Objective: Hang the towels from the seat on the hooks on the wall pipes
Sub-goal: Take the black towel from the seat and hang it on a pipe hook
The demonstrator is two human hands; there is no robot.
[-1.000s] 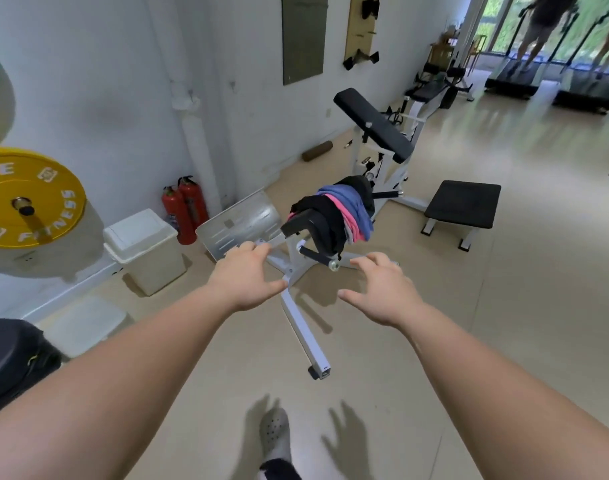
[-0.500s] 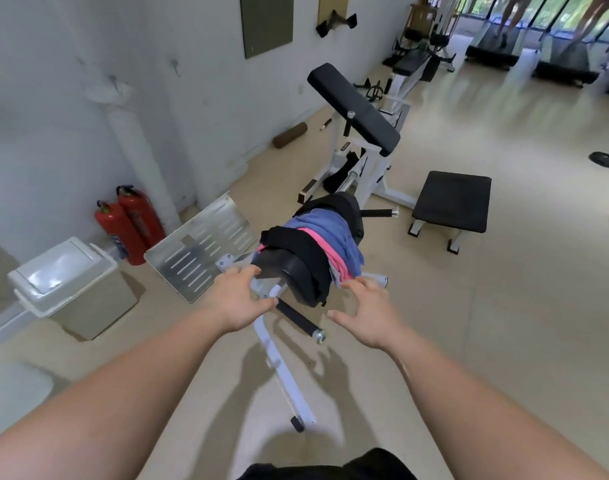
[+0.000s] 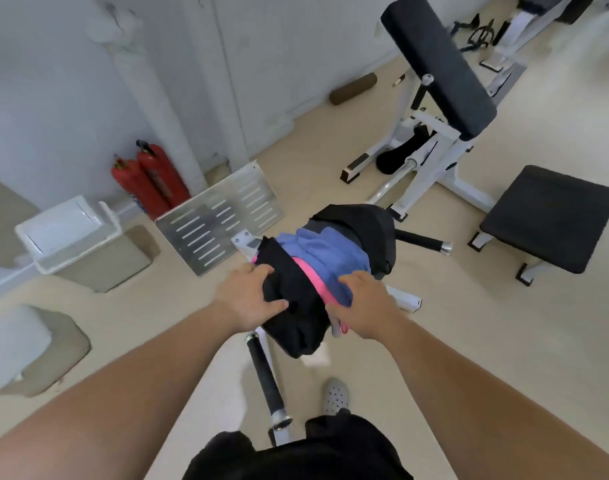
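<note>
Several towels lie heaped on the seat of a white gym machine, which they hide. A black towel [image 3: 296, 306] hangs over the near end, then a pink towel [image 3: 310, 277], a blue towel [image 3: 323, 254] and another dark one [image 3: 365, 220] behind. My left hand [image 3: 251, 296] grips the left side of the black towel, thumb across its top. My right hand [image 3: 365, 299] has its fingers curled into the blue towel's near edge, beside the pink one. A white wall pipe [image 3: 157, 109] rises at the left; no hooks show on it.
Two red fire extinguishers [image 3: 150, 181] and a white bin [image 3: 71, 233] stand by the wall. A slotted metal plate [image 3: 220, 216] leans next to the seat. A padded bench [image 3: 438, 64] and a black stool [image 3: 552, 216] are to the right. A black handle bar [image 3: 265, 372] juts toward my legs.
I have stepped up to the seat. Both hands, which hovered open before it, have come down on the towel pile and taken hold.
</note>
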